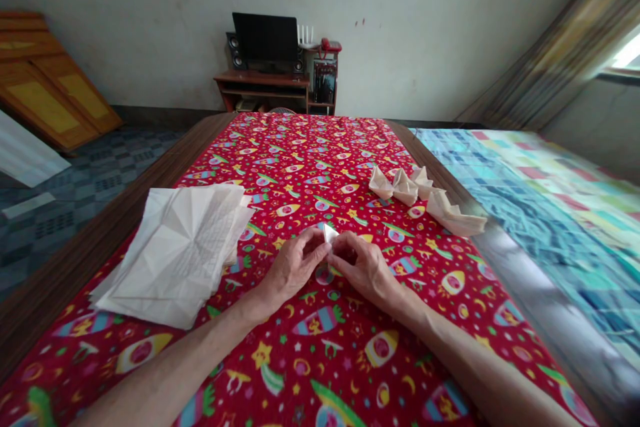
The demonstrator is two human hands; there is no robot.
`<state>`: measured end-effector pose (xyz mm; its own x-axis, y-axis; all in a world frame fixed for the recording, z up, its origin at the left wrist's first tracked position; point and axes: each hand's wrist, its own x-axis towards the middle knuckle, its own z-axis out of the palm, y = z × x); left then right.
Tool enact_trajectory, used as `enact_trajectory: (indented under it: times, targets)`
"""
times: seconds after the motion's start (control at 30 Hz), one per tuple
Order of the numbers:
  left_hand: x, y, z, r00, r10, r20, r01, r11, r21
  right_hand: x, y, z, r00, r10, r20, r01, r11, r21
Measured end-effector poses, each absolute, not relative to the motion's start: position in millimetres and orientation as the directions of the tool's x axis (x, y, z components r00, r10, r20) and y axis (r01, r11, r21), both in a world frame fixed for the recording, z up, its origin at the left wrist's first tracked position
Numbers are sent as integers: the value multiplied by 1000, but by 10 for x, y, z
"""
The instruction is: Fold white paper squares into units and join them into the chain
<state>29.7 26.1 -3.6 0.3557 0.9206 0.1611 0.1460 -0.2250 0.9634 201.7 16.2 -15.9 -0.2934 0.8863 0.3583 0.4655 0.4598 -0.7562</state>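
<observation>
A small piece of folded white paper is pinched between my two hands over the middle of the table. My left hand grips its left side with thumb and fingers closed. From the other side my right hand holds it, the fingers curled and partly hiding it. Only its pointed top shows above the fingertips. To the left lies a stack of creased paper sheets, the top one marked with fold lines. Several folded paper boats stand at the right, some way beyond my right hand.
A red patterned cloth covers the table, with a dark wooden edge along the left. A bed with a blue checked sheet adjoins the right side. A desk with a monitor stands against the far wall.
</observation>
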Motion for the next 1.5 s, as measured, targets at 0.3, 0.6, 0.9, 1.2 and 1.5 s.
enact_trajectory:
  times: [0.3, 0.6, 0.9, 1.2, 1.5]
  targets:
    - [270, 261, -14, 361, 917, 171, 309, -291, 906, 2009, 140, -147, -314, 870, 379, 506, 491, -709]
    - [273, 233, 1, 324, 935, 146, 327, -255, 910, 1976, 136, -104, -302, 854, 424, 628, 513, -586]
    - [264, 236, -27, 333, 923, 195, 344, -311, 886, 2017, 123, -101, -363, 829, 426, 590, 558, -583]
    - [252, 214, -18, 355, 904, 236, 431, -383, 817, 2019, 126, -99, -362, 828, 429, 597, 559, -575]
    - [306, 184, 27, 295, 943, 153, 411, -271, 870, 2021, 104, -90, -407, 796, 448, 667, 594, -450]
